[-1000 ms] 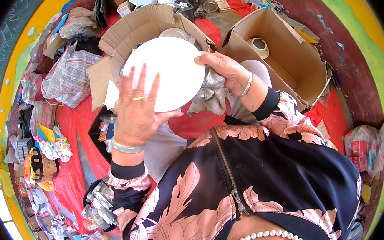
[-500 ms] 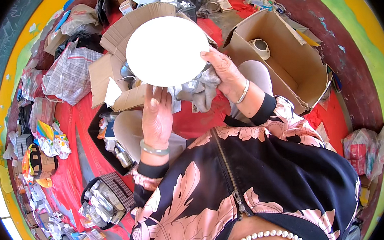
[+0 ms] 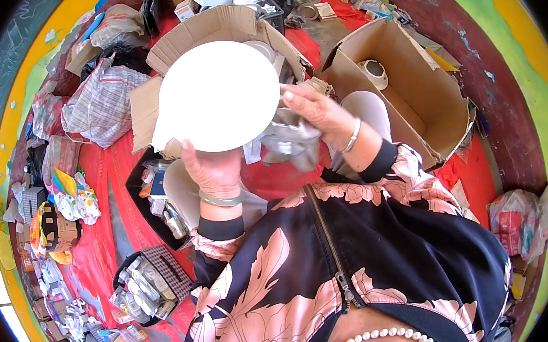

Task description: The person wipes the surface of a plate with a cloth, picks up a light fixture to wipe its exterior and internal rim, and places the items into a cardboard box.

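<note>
A round, glaring white disc (image 3: 219,97), plate-like in outline, is tilted up in front of me over an open cardboard box. My left hand (image 3: 214,170) grips its near edge, the thumb up along the rim and the other fingers hidden behind. At the disc's right edge is my right hand (image 3: 325,118), its thumb close to the rim. A grey cloth (image 3: 291,140), smeared by motion, hangs from that hand's fingers, which are mostly hidden. Whether the cloth touches the disc I cannot tell.
Behind the disc stands the open cardboard box (image 3: 209,25). Another cardboard box (image 3: 423,93) at the right holds a white ring-shaped piece (image 3: 374,73). A black box (image 3: 137,189) lies by my left knee, a checkered bin (image 3: 168,268) nearer left. A plaid bag (image 3: 102,104) sits far left.
The disc has shifted left and slightly nearer, along with my left hand. My right thumb has come off its face, and the grey cloth has moved and blurred.
</note>
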The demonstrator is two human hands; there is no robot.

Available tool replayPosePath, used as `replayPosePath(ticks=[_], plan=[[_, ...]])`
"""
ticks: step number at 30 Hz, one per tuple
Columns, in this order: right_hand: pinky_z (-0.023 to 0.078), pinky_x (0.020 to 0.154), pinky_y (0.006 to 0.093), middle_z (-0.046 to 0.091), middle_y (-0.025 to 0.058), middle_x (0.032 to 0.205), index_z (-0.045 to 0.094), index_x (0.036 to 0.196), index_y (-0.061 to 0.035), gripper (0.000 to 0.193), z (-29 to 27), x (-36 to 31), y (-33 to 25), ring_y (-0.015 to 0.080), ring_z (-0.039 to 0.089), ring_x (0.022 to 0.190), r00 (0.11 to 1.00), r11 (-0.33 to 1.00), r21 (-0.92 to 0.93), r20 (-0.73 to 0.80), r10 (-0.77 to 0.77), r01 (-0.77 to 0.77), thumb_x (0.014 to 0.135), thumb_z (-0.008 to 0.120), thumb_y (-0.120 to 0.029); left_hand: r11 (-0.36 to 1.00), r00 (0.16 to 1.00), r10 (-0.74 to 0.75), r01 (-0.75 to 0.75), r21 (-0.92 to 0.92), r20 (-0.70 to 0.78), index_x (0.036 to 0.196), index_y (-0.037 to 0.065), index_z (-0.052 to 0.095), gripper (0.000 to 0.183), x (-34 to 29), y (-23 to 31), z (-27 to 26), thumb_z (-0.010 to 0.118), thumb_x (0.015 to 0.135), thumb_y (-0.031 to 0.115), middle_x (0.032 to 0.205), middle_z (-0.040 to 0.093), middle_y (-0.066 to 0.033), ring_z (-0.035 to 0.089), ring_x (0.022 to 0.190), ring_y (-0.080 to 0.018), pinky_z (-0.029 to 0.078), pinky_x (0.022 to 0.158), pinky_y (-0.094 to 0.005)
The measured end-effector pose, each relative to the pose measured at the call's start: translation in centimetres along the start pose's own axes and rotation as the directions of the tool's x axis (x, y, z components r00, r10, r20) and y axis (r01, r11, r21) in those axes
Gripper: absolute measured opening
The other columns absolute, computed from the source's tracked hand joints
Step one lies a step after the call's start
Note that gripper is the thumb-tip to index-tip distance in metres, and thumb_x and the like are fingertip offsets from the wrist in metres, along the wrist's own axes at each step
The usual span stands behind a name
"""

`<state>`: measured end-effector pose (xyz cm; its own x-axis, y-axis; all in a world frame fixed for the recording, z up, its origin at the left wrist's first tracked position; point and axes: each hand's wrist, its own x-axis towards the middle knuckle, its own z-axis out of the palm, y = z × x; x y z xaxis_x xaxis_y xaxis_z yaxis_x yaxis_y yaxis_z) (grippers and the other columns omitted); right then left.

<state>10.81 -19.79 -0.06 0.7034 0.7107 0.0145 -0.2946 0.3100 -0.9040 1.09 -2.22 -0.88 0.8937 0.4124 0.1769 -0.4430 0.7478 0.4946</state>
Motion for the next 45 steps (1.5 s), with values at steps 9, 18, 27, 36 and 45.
replayPosePath(ticks=[9, 18, 27, 36, 45], plan=[[0.050, 0.081, 0.0323, 0.064, 0.0084, 0.097, 0.060, 0.102, -0.0005, 0.029, -2.0, 1.8, -8.0, 0.0173, 0.061, 0.090, 0.829, 0.877, 0.247, -0.500, -0.250, 0.413, 0.095, 0.049, -0.027, 0.998, 0.998, -0.055, 0.055, 0.004, -0.036, 0.135, 0.007, 0.035, 0.080, -1.0, 1.2, -1.4, 0.070, 0.070, 0.036, 0.132, 0.044, -0.0101, 0.042, 0.123, -0.0272, 0.036, 0.101, -0.0460], [0.040, 0.096, 0.0412, 0.053, 0.0191, 0.124, 0.057, 0.119, -0.0057, 0.046, 3.7, 1.2, -1.2, 0.0360, 0.048, 0.118, 0.740, -0.011, -0.912, 0.340, -0.580, 0.411, 0.079, 0.067, -0.025, 0.982, 0.987, -0.162, 0.161, 0.098, 0.002, 0.137, 0.005, 0.032, 0.077, -1.4, -0.3, 0.3, 0.066, 0.072, 0.029, 0.134, 0.042, -0.0101, 0.041, 0.123, -0.0272, 0.033, 0.104, -0.0438], [0.046, 0.081, 0.0399, 0.058, 0.0168, 0.099, 0.061, 0.098, -0.0017, 0.028, 5.5, 3.5, -3.7, 0.0357, 0.055, 0.093, 0.585, 0.166, -0.828, 0.222, -0.780, 0.536, 0.074, 0.067, -0.014, 0.962, 0.982, -0.177, 0.159, 0.222, 0.063, 0.134, 0.007, 0.036, 0.075, -2.2, -0.9, 0.9, 0.069, 0.070, 0.027, 0.127, 0.048, -0.0087, 0.046, 0.119, -0.0255, 0.037, 0.102, -0.0401], [0.045, 0.084, 0.0393, 0.058, 0.0123, 0.104, 0.061, 0.098, -0.0024, 0.030, 5.3, 1.7, -3.9, 0.0323, 0.055, 0.095, 0.601, 0.260, -0.541, 0.720, -0.346, 0.799, 0.068, 0.060, -0.002, 0.986, 0.983, -0.159, 0.153, 0.073, 0.089, 0.136, 0.008, 0.035, 0.075, -1.7, 0.5, -0.6, 0.065, 0.076, 0.041, 0.133, 0.045, -0.0110, 0.046, 0.121, -0.0261, 0.038, 0.102, -0.0409], [0.044, 0.081, 0.0400, 0.058, 0.0120, 0.088, 0.061, 0.086, -0.0035, 0.021, 0.9, 3.5, -7.2, 0.0321, 0.055, 0.088, 0.632, -0.124, -0.737, 0.643, -0.432, 0.665, 0.066, 0.059, -0.003, 0.990, 0.996, -0.091, 0.090, 0.112, 0.006, 0.132, 0.000, 0.037, 0.072, -1.8, 1.6, -0.5, 0.066, 0.072, 0.026, 0.125, 0.049, -0.0128, 0.050, 0.115, -0.0271, 0.042, 0.098, -0.0410]])
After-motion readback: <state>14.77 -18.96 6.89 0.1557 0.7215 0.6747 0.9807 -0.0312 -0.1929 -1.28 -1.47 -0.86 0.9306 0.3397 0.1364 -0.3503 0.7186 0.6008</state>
